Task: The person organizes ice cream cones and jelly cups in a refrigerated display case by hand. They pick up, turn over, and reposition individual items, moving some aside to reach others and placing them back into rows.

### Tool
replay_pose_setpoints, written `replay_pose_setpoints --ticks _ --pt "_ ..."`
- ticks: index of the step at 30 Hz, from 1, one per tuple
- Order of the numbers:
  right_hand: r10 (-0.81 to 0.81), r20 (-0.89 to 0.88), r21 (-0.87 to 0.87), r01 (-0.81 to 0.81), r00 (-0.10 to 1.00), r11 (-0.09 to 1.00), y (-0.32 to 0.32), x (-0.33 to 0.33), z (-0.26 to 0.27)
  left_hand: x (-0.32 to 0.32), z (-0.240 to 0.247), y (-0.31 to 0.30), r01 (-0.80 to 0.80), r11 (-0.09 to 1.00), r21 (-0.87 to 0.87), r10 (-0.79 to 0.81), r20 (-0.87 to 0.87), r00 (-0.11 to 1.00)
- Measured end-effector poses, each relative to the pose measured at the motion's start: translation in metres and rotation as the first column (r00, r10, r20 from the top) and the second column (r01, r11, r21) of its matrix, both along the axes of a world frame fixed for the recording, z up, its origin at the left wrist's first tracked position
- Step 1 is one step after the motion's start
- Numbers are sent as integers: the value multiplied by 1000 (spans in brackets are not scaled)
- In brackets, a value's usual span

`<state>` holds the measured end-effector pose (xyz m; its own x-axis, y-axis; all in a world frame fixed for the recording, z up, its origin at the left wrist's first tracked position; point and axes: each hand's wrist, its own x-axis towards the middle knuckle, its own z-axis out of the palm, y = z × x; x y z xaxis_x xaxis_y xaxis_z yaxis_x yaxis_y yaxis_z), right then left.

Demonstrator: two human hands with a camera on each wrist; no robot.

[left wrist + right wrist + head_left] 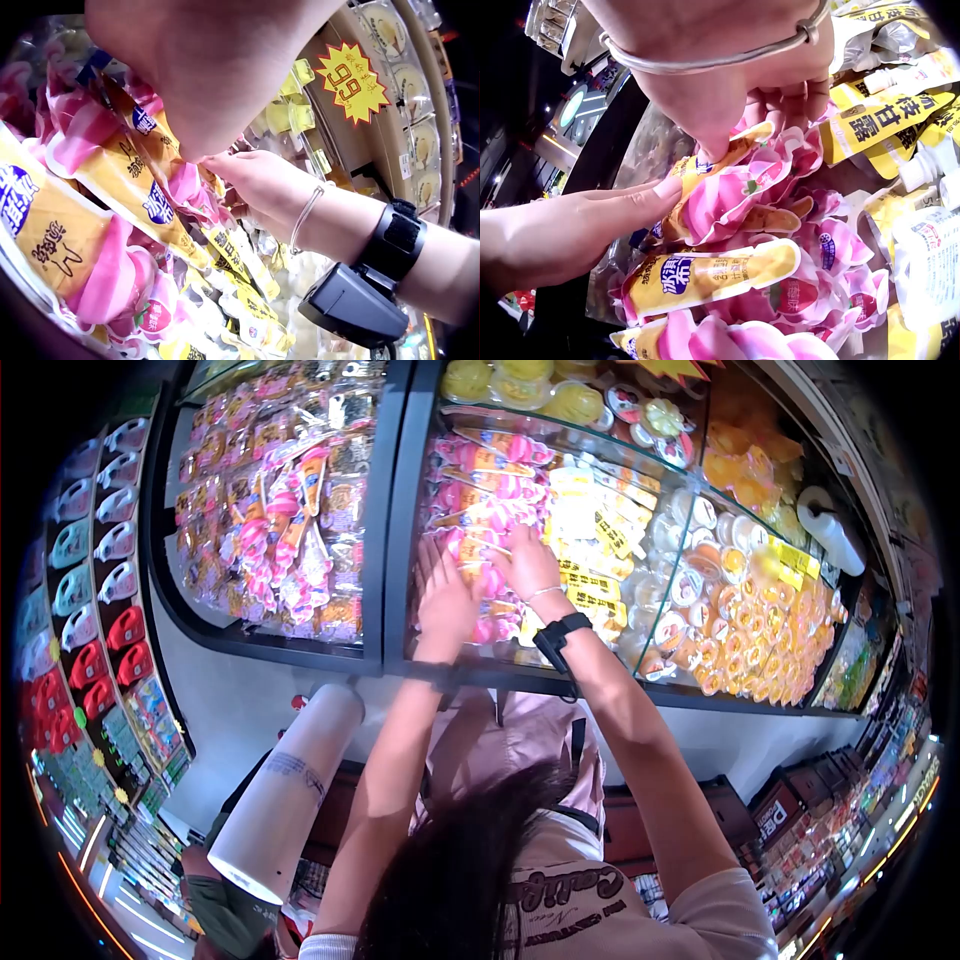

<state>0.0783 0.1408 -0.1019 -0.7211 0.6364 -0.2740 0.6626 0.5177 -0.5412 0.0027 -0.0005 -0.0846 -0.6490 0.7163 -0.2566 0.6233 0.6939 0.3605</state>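
Both hands are among pink-and-orange pouches shaped like ice cream cones [490, 490] in the display case. My right hand [532, 568], with a thin bracelet, curls its fingers and thumb round one cone-shaped pouch [724, 199] in the right wrist view. On the left, my left hand [447, 605] lies over the pile with its fingers extended; its thumb [656, 196] rests against the orange end of that pouch. In the left wrist view, more cone pouches [105, 157] lie close under the left hand, whose fingertips are hidden.
Yellow pouches [590, 580] with white caps lie right of the cones, then round cups [760, 630] behind a glass divider. A dark frame [398, 510] separates another bin of cone pouches [285, 530]. A white cylinder [290, 790] stands at the left front. A 9.9 price sign [351, 82] hangs behind.
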Motion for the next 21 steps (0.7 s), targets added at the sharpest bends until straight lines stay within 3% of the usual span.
replay_pose_setpoints --ticks 5,6,7,9,10,11,12,13,14,15,16,17,19,21 --pt "27 54 -65 -24 998 998 1 -2 0 -2 16 1 -74 995 62 65 131 989" --pt "34 4 -41 -33 999 999 1 -3 4 -10 41 4 -113 992 54 88 337 937" --pt "41 -21 42 -40 999 998 0 -4 11 -13 52 4 -176 970 167 118 310 943" --pt "57 -74 209 -40 996 977 -2 -11 26 -32 82 -6 -266 938 223 151 428 891" --pt "33 -129 212 -5 991 977 -2 -22 40 -45 100 -10 -400 877 265 220 520 826" --pt "16 -223 96 5 975 995 1 -42 53 -62 114 -16 -482 824 297 273 536 798" --pt "-9 -307 -25 1 952 1000 -1 -62 67 -79 134 -13 -636 665 392 282 657 699" --pt "-45 -378 -151 -14 925 988 -8 -80 80 -99 130 -14 -724 546 421 389 638 665" --pt "-37 -514 -202 -79 857 976 -14 -104 86 -122 123 -13 -686 482 545 473 497 727" --pt "-33 -572 -229 -121 819 966 -20 -131 87 -150 86 -20 -660 482 576 554 383 739" --pt "-52 -609 -268 -143 792 953 -27 -158 84 -169 84 -12 -616 531 582 626 221 748" --pt "-142 -537 -468 -154 831 870 -36 -186 59 -190 47 -12 -540 591 599 670 9 742" --pt "-95 -540 -389 -148 836 909 -43 -234 60 -213 45 -2 -667 725 173 669 57 741" --pt "-23 -184 -396 -52 983 917 -49 -271 48 -214 38 3 -665 719 202 678 9 735"
